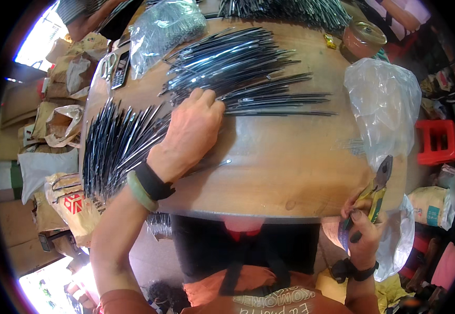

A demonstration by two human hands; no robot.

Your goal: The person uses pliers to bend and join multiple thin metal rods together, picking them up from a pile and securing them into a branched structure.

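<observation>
My left hand (193, 125) reaches to the near edge of a large pile of thin dark glossy strips (232, 52). Its fingers are curled down at the strips' left ends, and the fingertips are partly hidden. A second heap of thin dark strips (112, 146) lies under and beside my left forearm, at the table's left edge. In my right hand (364, 235), at the table's front right edge, is a pair of pliers (382, 175) with yellow-green handles. The pliers' jaws point up and away from me, with no strip visible between them.
A clear plastic bag (384, 104) lies at the right, beside small thin pieces (354, 146). Scissors (108, 65), a phone (120, 70) and a filled clear bag (167, 31) sit far left. A round lidded container (363, 41) stands far right, a red stool (437, 141) beyond.
</observation>
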